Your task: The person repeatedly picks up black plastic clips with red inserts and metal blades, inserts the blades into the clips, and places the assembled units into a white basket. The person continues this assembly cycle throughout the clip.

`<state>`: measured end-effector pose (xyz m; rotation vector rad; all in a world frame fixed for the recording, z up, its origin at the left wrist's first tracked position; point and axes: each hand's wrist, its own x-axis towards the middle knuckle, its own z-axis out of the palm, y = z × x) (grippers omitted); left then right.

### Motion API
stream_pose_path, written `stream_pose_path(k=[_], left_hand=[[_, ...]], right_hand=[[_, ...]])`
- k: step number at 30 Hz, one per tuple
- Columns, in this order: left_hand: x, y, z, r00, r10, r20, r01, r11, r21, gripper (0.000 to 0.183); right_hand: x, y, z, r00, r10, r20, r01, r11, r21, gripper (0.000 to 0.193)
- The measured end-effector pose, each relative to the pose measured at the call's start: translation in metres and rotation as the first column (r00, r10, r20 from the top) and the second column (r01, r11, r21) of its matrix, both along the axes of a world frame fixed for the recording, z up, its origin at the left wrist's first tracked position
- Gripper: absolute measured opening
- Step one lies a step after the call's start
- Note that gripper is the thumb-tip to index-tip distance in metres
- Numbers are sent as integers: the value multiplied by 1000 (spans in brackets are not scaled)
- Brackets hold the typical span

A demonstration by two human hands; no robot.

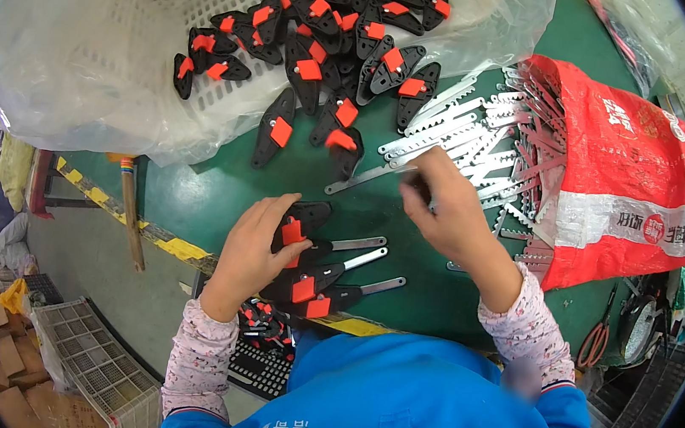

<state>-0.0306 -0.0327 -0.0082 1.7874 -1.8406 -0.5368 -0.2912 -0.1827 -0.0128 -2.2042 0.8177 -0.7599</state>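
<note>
the left hand [255,248] lies on the green table [216,198] near its front edge, fingers curled loosely around a black plastic clamp body with an orange tab [298,224]; the thumb presses on its lower side and the fingertips sit over the top. just below and right of that hand lie 3 assembled clamps [332,281], black with orange tabs, their metal bars pointing right and side by side, almost touching.

the right hand [445,214] is further back, fingers pinched nearly closed on the end of a toothed metal strip [368,176] that slants down to the left on the table. behind it a heap of loose metal strips [489,138] spills from a red sack [630,172] lying on its side.

a pile of black-and-orange clamp bodies [330,33] sits at the back, partly on a clear plastic sheet over a white basket [99,39].

bare green surface lies between the 2 hands and right of the 3 clamps; the yellow-and-black striped table edge [152,233] runs close under the left wrist.
</note>
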Motion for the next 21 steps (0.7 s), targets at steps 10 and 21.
stream_pose_path(k=[10,21], left_hand=[[-5,-5,5,996,-73,53,79,991,-112,67],[-9,-3,10,992,-101,72,109,987,-120,60]], right_hand=[[16,24,-5,730,-364,579,-212,684,698,25],[27,50,-13,915,-167,368,-204,595,777,16]])
